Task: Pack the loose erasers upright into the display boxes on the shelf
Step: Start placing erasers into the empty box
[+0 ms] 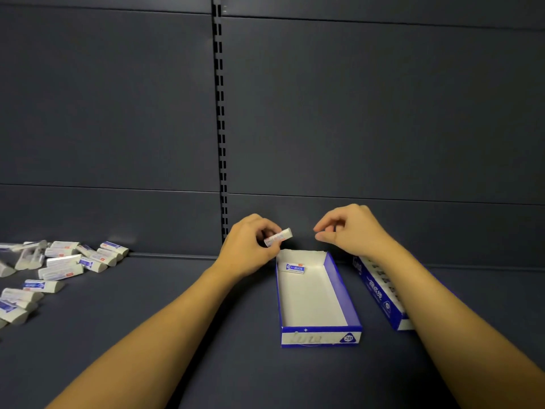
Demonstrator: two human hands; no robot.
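Note:
A blue and white display box point(342, 287) lies open on the dark shelf at centre right. One wrapped eraser point(295, 268) stands against its far wall. My left hand point(250, 246) hovers over the box's far left corner and pinches another white eraser point(278, 237), held roughly level. My right hand point(351, 231) hangs over the far right corner with curled fingers, thumb near the fingertips, holding nothing. A second display box point(380, 293) sits to the right, partly hidden by my right forearm. Several loose erasers point(67, 264) lie scattered at the far left.
The dark back panel point(383, 113) rises right behind the boxes, with a slotted upright point(219, 113) at its middle. Open shelf surface point(177, 290) lies between the eraser pile and the box.

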